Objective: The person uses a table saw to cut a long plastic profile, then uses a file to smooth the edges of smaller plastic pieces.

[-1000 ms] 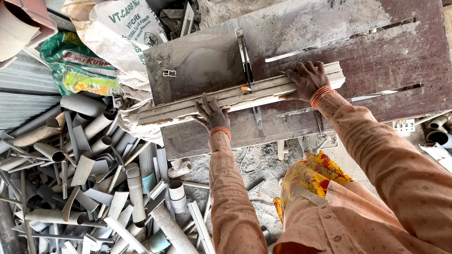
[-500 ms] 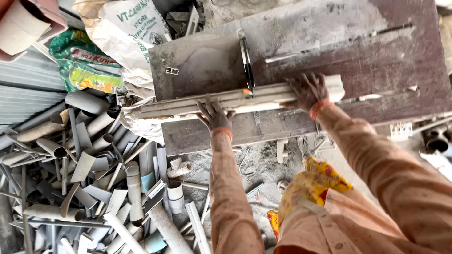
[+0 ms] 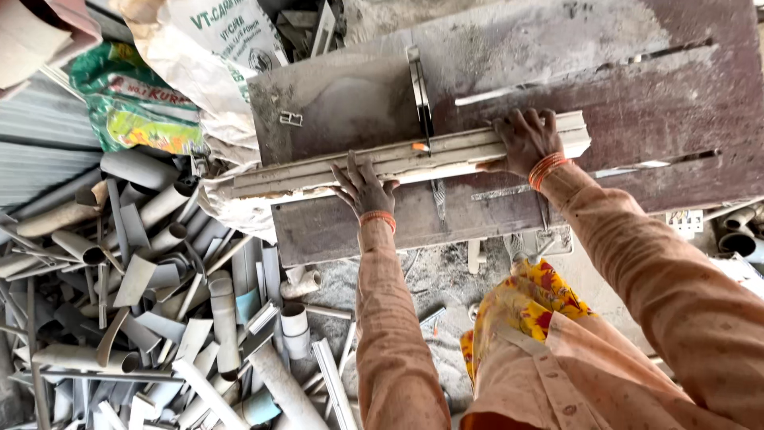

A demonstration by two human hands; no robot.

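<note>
Surface: dusty dark-brown wooden saw table [image 3: 637,103], circular blade [image 3: 418,87] standing in its slot.
Workpiece: long off-white plastic channel strip [image 3: 334,171] lying across the table, overhanging its left edge.
Left hand [image 3: 362,187]: fingers spread flat, pressing the strip near the front edge.
Right hand [image 3: 525,143]: fingers curled over the strip's right end.
Floor: heap of grey pipe offcuts [image 3: 143,279] left of the table.

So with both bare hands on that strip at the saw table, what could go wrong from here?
The saw blade stands unguarded in its slot, and the pale strip lies across it. The left hand and right hand press the strip on either side of the blade, so a slip could bring fingers into it. The strip overhangs the dusty table at the left and might tip or bind. Cut pipe scraps litter the floor, a likely trip hazard.
</note>
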